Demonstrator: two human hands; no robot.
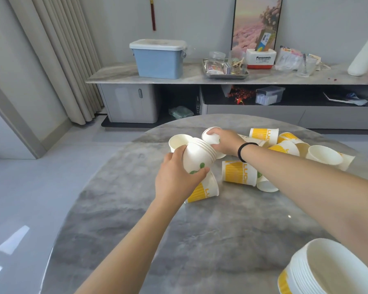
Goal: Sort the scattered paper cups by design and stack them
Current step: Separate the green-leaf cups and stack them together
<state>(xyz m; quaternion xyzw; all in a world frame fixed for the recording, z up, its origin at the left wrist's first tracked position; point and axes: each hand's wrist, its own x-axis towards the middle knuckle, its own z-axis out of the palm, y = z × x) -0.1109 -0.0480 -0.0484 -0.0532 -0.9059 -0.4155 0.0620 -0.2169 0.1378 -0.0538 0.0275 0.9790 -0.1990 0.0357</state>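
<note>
My left hand (176, 179) grips a tilted stack of white cups with green marks (197, 154), its open end pointing to the right. My right hand (225, 142) holds a single white cup with a green mark (210, 135) just beyond that stack's mouth. Another white cup (179, 142) stands behind the stack. Yellow-striped cups lie scattered on the grey marble table (200, 230): one under my left hand (202, 192), one in the middle (238, 172), several at the far right (263, 134). A tall stack of yellow-striped cups (327, 270) stands at the near right corner.
A white cup (324, 154) and another (266, 184) lie among the yellow ones. Beyond the table runs a long sideboard (179, 78) with a blue lidded bin (158, 58), a metal tray (225, 72) and a tissue box (260, 58). Floor lies to the left.
</note>
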